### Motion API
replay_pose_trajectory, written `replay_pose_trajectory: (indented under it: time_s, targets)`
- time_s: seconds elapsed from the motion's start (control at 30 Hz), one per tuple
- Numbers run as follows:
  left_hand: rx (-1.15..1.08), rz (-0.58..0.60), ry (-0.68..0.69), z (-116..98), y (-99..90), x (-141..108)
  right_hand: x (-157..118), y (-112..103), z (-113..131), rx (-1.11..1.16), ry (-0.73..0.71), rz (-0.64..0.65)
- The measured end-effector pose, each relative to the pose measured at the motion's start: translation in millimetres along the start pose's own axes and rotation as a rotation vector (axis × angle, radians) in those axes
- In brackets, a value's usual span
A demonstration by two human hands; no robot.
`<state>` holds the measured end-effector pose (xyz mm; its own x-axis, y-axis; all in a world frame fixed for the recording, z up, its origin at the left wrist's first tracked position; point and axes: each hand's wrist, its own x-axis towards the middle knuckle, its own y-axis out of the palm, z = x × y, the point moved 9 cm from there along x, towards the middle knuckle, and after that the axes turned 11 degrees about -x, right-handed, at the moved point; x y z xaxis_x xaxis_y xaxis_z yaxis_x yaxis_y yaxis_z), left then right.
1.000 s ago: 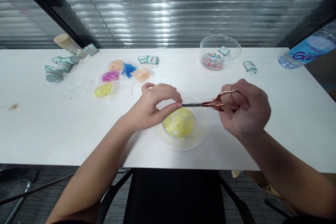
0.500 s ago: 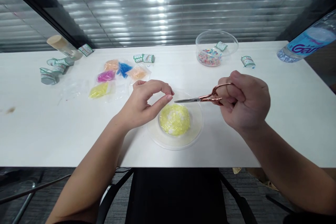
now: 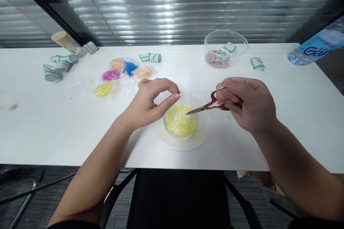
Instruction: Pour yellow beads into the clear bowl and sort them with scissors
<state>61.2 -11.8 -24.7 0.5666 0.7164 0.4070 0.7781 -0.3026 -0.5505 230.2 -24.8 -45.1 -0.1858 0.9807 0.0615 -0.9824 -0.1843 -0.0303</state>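
My right hand [image 3: 247, 103] holds a pair of copper-handled scissors [image 3: 208, 106]; their blades look closed and point left over the yellow beads. Thumb and fingertips of my left hand [image 3: 154, 103] are pinched together left of the scissor tip. Whatever lies between them is too small to make out. Below both hands, yellow beads [image 3: 180, 125] fill a round shallow dish, with a paler patch in the middle. Around it shows a wide clear plastic lid or plate [image 3: 200, 137] on the white table.
Bags of yellow [image 3: 104, 88], magenta, blue and peach beads lie back left, near green-white rolls [image 3: 150, 57]. A clear tub [image 3: 226, 48] with mixed beads stands at the back, a water bottle [image 3: 317, 46] far right. A black chair [image 3: 178, 200] is at the front edge.
The scissors have swung downward, their tip now over the yellow beads and farther from my left fingertips. My left hand keeps its pinch; the whole view has shifted slightly.
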Motion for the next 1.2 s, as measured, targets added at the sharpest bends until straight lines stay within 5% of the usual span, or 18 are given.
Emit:
replay_pose_trajectory:
  time_s: [0.57, 1.2]
  targets:
    - [0.051, 0.012, 0.009, -2.5, 2.1, 1.4, -8.3, 26.3, 3.6, -0.066, -0.009, 0.300]
    - [0.040, -0.005, -0.021, -2.7, 0.5, 1.6, -20.3, 42.3, 14.2, -0.179, -0.171, 0.406]
